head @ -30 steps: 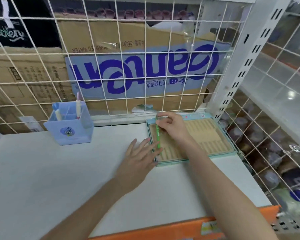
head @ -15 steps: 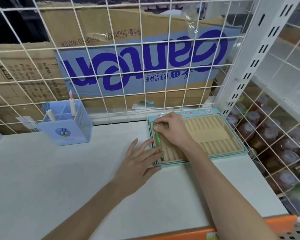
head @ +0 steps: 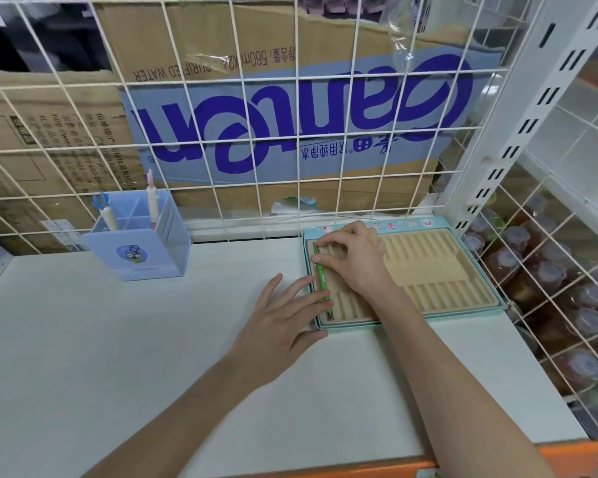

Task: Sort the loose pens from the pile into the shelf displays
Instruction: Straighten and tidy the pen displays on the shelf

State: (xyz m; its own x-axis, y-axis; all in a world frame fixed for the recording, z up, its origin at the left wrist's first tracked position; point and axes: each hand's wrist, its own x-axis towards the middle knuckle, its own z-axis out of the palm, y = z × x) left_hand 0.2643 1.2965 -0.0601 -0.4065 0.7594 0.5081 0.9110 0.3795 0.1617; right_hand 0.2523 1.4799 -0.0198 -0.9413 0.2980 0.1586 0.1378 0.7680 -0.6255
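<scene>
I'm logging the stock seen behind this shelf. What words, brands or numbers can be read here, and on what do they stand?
"Ganten", upside down, in large blue letters on the cardboard box behind the wire grid.
"PURIFIED WATER", upside down, on the same box.
"560ml", upside down, beside it; what follows is unclear.
Chinese line under the logo: too blurred to read.
Small print on the left carton: too small.
Print on the pen tray rim and the blue pen holder: unreadable.

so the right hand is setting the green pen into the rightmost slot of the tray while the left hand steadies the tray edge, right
Not quite. In the head view the right hand is setting the green pen into the leftmost slot of the tray, not the rightmost. The left hand does lie flat against the tray's left edge.
</scene>
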